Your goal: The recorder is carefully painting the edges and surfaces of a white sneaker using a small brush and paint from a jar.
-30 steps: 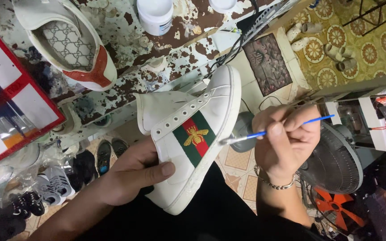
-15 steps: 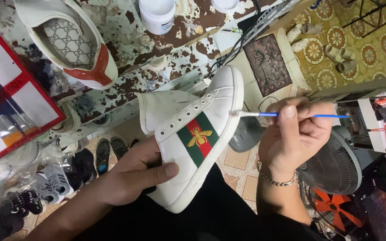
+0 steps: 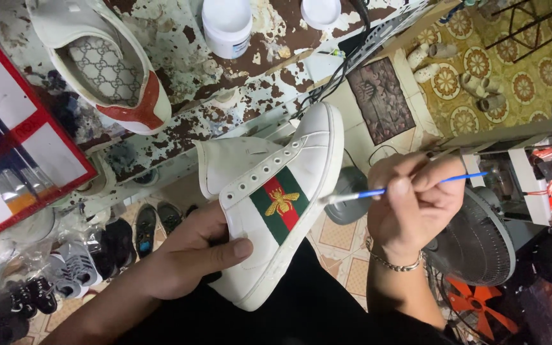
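- Fingers [image 3: 225,250] of the left hand [image 3: 190,255] wrap the heel end of a white sneaker [image 3: 276,204], which lies at the centre of the view, toe toward one o'clock.
- The right hand [image 3: 410,207], at three o'clock, pinches a blue-handled brush [image 3: 378,191], its tip touching the sneaker's sole edge.
- A second white shoe [image 3: 103,64] rests at eleven o'clock on the paint-flecked bench [image 3: 180,51].

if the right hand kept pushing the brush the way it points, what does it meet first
The right hand aims the blue-handled brush leftward; its tip sits at the white shoe's sole edge, so it would likely meet that edge first, though depth is unclear.
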